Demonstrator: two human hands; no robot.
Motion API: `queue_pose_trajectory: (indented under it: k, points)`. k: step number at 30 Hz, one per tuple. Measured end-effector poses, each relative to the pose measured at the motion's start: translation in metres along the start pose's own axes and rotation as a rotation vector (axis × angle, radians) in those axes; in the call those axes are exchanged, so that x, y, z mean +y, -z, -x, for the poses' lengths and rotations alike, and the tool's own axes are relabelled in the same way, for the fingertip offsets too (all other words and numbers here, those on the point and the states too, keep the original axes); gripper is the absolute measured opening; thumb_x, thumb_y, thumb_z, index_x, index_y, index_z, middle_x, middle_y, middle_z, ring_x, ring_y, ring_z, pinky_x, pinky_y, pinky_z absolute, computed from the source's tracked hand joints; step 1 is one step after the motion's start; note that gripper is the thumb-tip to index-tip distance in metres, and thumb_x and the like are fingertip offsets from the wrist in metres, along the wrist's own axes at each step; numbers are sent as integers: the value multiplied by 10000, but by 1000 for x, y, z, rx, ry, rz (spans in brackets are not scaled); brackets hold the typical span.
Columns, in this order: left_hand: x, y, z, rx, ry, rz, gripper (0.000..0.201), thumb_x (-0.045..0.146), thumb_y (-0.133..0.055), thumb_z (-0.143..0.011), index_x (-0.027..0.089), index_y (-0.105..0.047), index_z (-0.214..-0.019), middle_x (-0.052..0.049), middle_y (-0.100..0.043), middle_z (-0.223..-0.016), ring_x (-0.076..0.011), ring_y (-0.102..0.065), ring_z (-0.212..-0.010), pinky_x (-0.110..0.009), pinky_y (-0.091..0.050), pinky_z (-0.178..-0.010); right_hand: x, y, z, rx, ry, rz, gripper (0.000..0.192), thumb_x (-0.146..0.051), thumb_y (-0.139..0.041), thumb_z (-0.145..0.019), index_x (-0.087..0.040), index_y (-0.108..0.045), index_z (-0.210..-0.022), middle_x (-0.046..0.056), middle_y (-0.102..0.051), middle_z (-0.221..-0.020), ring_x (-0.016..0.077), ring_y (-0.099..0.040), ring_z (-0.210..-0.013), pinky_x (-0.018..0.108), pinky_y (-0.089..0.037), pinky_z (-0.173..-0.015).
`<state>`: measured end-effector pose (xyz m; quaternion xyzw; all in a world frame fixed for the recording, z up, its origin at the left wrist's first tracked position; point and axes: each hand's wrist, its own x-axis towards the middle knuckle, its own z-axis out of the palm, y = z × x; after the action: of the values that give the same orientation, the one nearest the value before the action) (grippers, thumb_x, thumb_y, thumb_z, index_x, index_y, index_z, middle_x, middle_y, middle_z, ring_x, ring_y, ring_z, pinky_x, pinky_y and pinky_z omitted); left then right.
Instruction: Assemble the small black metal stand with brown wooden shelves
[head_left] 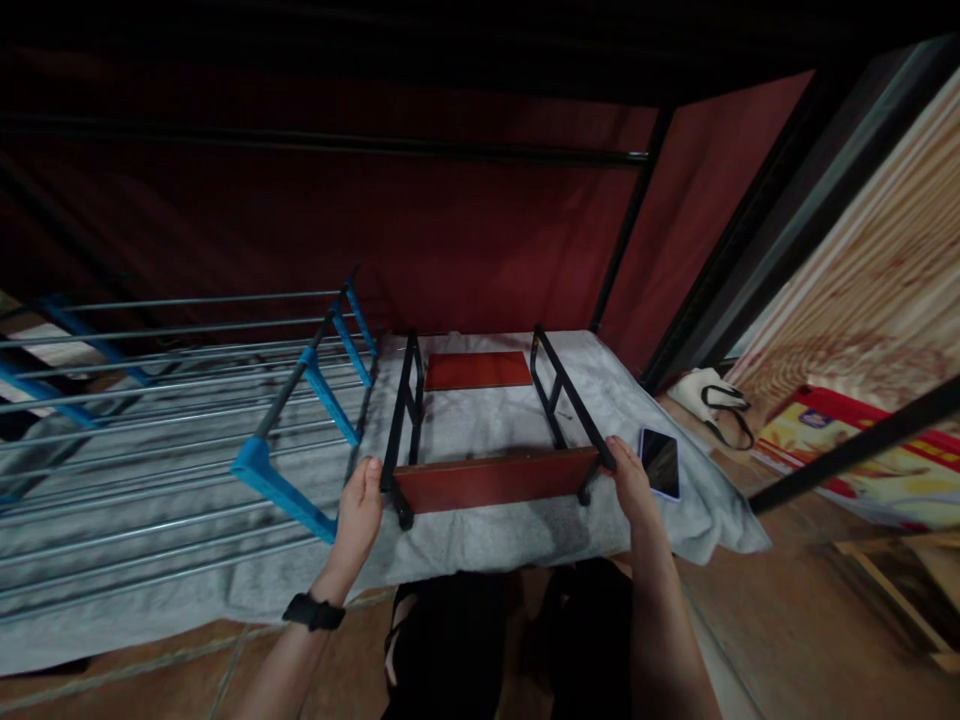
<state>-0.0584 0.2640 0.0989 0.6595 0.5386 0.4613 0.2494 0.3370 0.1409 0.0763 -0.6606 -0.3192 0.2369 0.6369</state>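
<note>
On a grey cloth (600, 362), a black metal frame (574, 398) with two reddish-brown boards (495, 482) is touched at its front corners by left hand (360, 510) and right hand (630, 480); how far the fingers (371, 472) are closed cannot be told. The inside of a red-yellow printed carton (862, 450) is hidden.

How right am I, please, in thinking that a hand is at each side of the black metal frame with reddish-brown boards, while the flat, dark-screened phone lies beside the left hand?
Only the phone's place is wrong: in the head view, the flat, dark-screened phone lies beside the right hand. A hand is indeed at each side of the black metal frame with reddish-brown boards.
</note>
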Motion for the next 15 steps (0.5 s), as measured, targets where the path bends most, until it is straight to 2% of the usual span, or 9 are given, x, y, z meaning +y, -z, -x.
queue_pose_trajectory:
  k: [4,6,10,15]
  points:
    - [-3,3,-1,-26,-20,-26,430,600,-352,-921,240,-390,-688,26,-391,-644,-168,-428,-634,-281,-385,-615,-11,3,2,-29,-79,-17,321,-562,-604,-772,-249,-658,-811,40,-653,-794,241,-606,-776,358,-503,-600]
    - [-3,4,-2,-44,0,-28,425,610,-365,-912,239,-438,-719,17,-450,-675,-178,-465,-669,-288,-404,-642,-17,6,3,-53,-57,18,307,-557,-603,-775,-254,-651,-782,42,-652,-794,238,-603,-761,362,-500,-617]
    - [-2,8,-4,-66,80,-48,461,656,-402,-874,227,-541,-777,-9,-567,-741,-204,-534,-734,-308,-428,-690,-20,11,1,-74,-64,106,317,-571,-597,-783,-256,-608,-746,14,-584,-684,195,-521,-604,346,-454,-586]
    - [-2,10,-4,-52,145,27,501,702,-465,-827,219,-516,-708,17,-504,-645,-174,-488,-647,-279,-404,-607,-18,14,-1,-124,-31,124,357,-585,-571,-797,-256,-523,-667,-18,-486,-601,172,-469,-568,321,-411,-587]
